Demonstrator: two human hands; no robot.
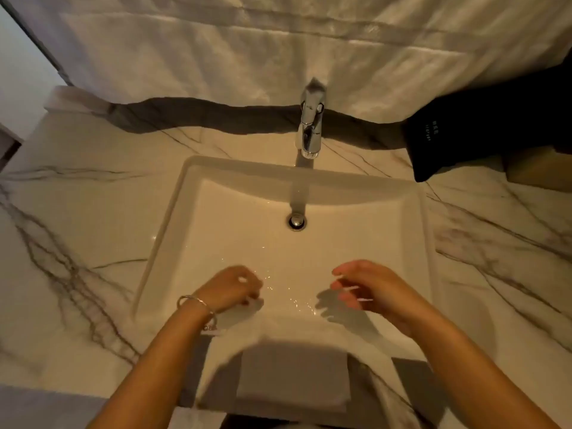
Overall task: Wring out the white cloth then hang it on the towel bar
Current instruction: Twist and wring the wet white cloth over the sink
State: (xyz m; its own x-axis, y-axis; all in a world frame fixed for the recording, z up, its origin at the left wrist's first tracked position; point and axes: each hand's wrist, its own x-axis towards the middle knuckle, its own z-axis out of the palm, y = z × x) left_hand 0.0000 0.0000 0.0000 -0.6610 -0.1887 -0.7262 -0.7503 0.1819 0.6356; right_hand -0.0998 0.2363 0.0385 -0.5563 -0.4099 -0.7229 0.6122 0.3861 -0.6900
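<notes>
A white cloth (278, 360) drapes over the near rim of the sink (192, 193), bottom centre of the frame, running left to right. The left hand (230, 287), curled, pinches its left corner; the right hand (360, 284) hovers loosely open above, right of centre.

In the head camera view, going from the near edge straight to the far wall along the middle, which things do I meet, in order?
White cloth draped over the front sink rim → wet sink basin, left hand and right hand over it → drain → chrome faucet → towel hanging on the wall.
</notes>
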